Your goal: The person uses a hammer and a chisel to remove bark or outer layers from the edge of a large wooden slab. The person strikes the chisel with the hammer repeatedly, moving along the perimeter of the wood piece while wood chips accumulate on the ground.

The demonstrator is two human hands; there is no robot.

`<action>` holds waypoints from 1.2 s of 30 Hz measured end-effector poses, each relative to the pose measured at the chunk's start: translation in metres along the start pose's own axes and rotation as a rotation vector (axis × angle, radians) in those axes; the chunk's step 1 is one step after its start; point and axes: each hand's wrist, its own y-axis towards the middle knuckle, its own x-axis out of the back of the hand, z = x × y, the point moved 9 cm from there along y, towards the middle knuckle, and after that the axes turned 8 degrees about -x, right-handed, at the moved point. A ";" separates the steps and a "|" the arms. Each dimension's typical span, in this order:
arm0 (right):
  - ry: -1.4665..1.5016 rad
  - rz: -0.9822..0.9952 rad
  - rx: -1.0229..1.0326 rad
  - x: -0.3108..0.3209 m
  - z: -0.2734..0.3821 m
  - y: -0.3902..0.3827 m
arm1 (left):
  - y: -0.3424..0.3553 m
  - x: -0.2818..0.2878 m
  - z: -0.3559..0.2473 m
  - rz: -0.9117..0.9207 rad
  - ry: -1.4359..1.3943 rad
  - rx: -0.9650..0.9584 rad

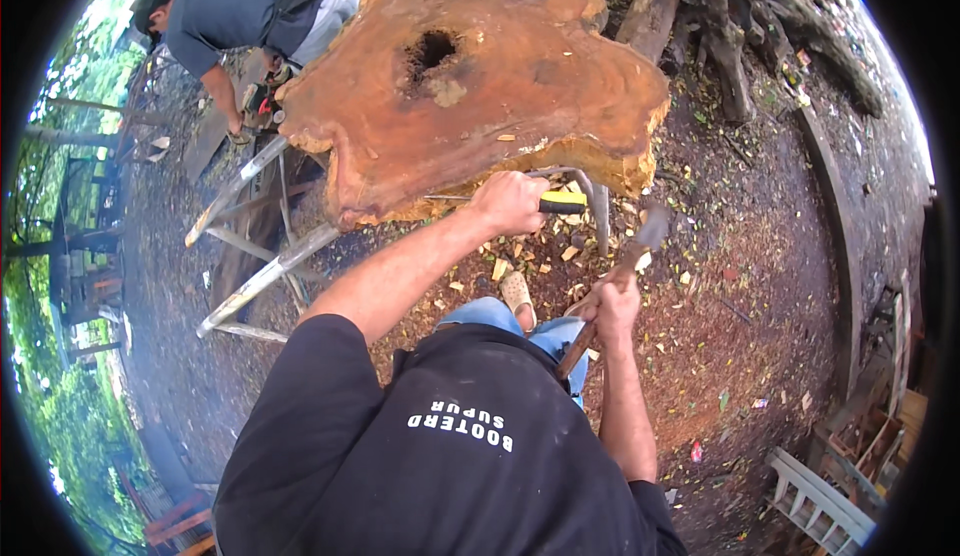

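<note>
Left hand grips a yellow-handled chisel under the rough reddish slab; right hand clenches a blurred, probably wooden-handled hammer over chip-strewn dirt.

The blurred metal head of the wooden-handled hammer, at four o'clock from the slab, cannot be made out. The tip of the yellow-and-black-handled chisel hides under the reddish-brown wood slab. The metal-tube stand is mostly covered by it. A bent-over person at eleven o'clock is cut off.
</note>
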 end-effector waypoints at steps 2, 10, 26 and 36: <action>0.169 -0.041 0.031 0.004 0.004 0.001 | 0.001 0.005 -0.010 -0.069 -0.085 -0.066; -0.097 0.130 -0.036 -0.023 0.003 0.000 | -0.002 0.015 -0.001 -0.111 -0.053 -0.017; -0.067 0.029 0.021 -0.026 0.001 0.006 | 0.000 0.013 -0.001 -0.100 -0.085 0.005; 0.238 -0.087 0.136 -0.018 0.011 -0.004 | -0.006 0.014 0.005 -0.105 -0.091 0.032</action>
